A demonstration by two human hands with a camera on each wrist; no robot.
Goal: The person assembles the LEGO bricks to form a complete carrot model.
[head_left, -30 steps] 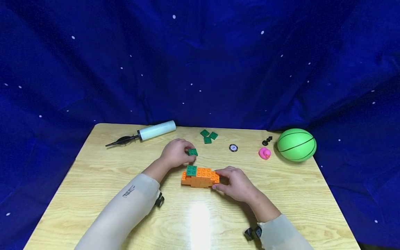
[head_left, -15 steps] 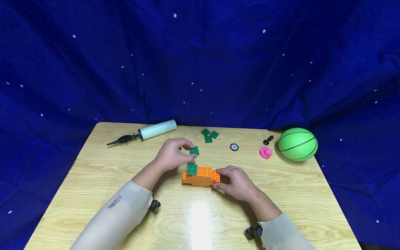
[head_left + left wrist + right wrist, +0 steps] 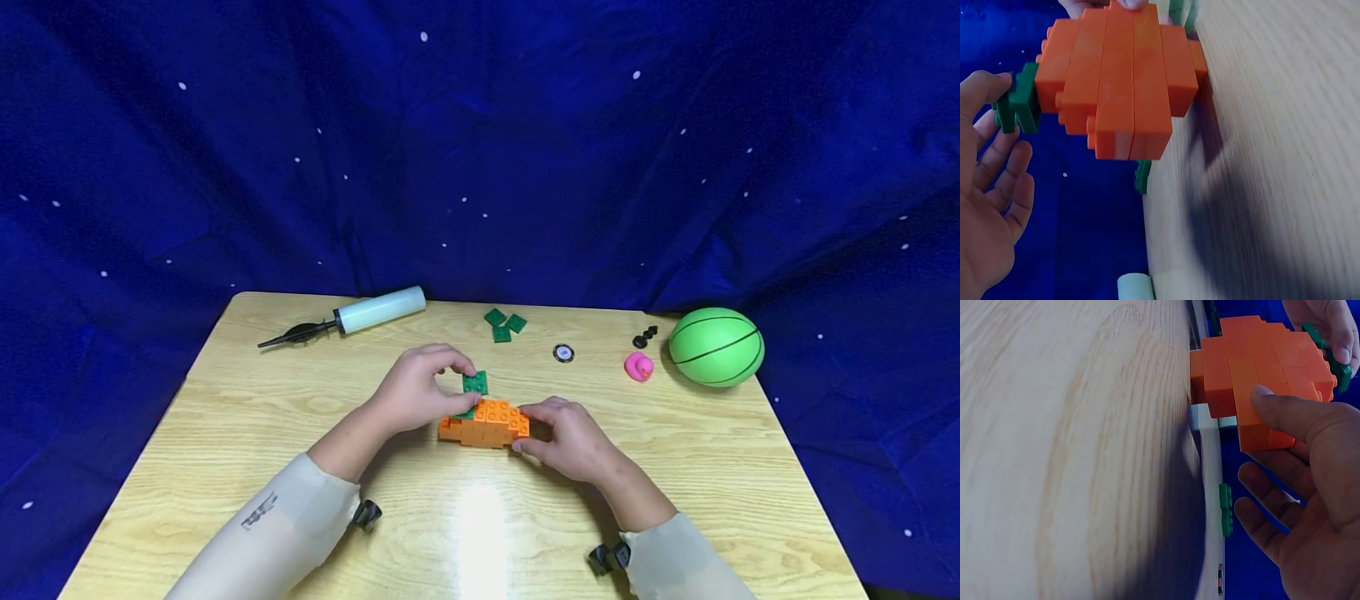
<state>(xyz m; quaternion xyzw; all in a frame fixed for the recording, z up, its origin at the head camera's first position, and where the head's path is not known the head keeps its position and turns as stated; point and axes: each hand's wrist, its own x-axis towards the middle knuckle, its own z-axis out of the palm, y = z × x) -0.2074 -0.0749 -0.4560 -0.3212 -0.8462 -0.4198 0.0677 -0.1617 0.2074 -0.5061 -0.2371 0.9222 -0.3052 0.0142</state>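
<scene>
An orange toy-brick build (image 3: pixel 491 425) with stepped sides stands on the table between the hands. One green square brick (image 3: pixel 1027 100) sits on its top, partly hidden by the left thumb in the head view. My left hand (image 3: pixel 420 388) pinches a second studded green brick (image 3: pixel 476 382) between thumb and fingertips. In the left wrist view that held brick lies close over the attached one, slightly tilted. My right hand (image 3: pixel 566 439) grips the build's right end, with the thumb (image 3: pixel 1285 412) on the near face and the fingers behind.
Several loose green bricks (image 3: pixel 501 334) lie at the back. A poker chip (image 3: pixel 564 353), a pink rubber duck (image 3: pixel 639 367), a small black piece (image 3: pixel 643 337) and a green ball (image 3: pixel 716 347) stand to the right. A hand pump (image 3: pixel 381 310) lies back left.
My left hand has brought the green brick from behind the build toward me, over its green top. The right hand keeps its grip on the build in place.
</scene>
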